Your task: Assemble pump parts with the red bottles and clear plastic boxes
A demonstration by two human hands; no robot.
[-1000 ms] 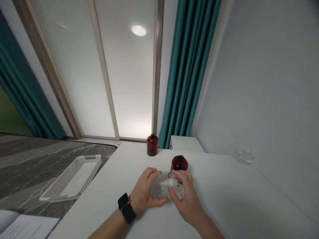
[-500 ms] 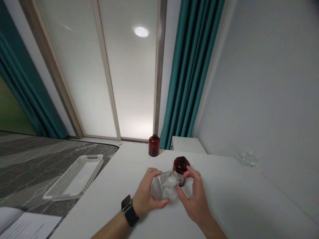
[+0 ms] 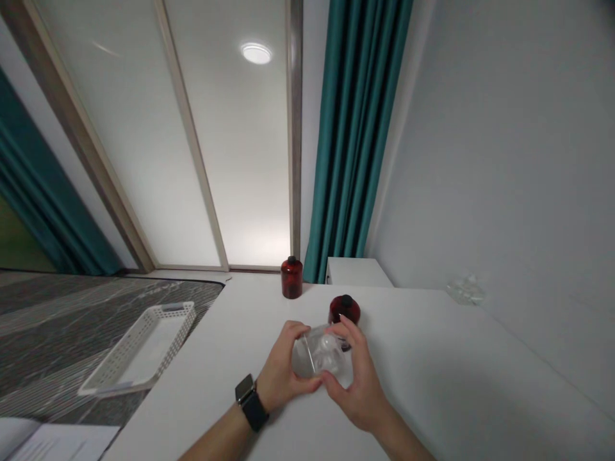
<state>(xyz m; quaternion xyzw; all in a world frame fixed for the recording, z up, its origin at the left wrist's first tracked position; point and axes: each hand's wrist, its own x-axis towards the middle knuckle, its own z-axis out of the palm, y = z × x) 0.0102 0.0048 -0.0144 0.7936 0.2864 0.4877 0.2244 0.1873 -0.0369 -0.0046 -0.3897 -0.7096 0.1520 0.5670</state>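
My left hand (image 3: 279,372), with a black watch (image 3: 252,402) on its wrist, is wrapped round a clear, see-through container (image 3: 307,358) tipped on its side above the table. Whitish round shapes show inside it; what they are I cannot make out. The thumb and fingers of my right hand (image 3: 359,384) curve round the container's right end, gripping it. Just behind stands a dark red bottle (image 3: 344,308) with a black cap, partly covered by my right fingers. A second dark red bottle (image 3: 291,282) stands farther back near the table's far edge.
The white table (image 3: 432,371) runs to the wall on the right, where a crumpled clear plastic piece (image 3: 466,290) lies. At left, a white perforated basket (image 3: 100,378) rests on a grey patterned surface, with an open book (image 3: 62,442) nearer. A white cabinet (image 3: 358,272) stands behind the table.
My right hand has moved left and closed onto the container's right end, where its thumb and fingers were spread wider before. The view has shifted slightly.
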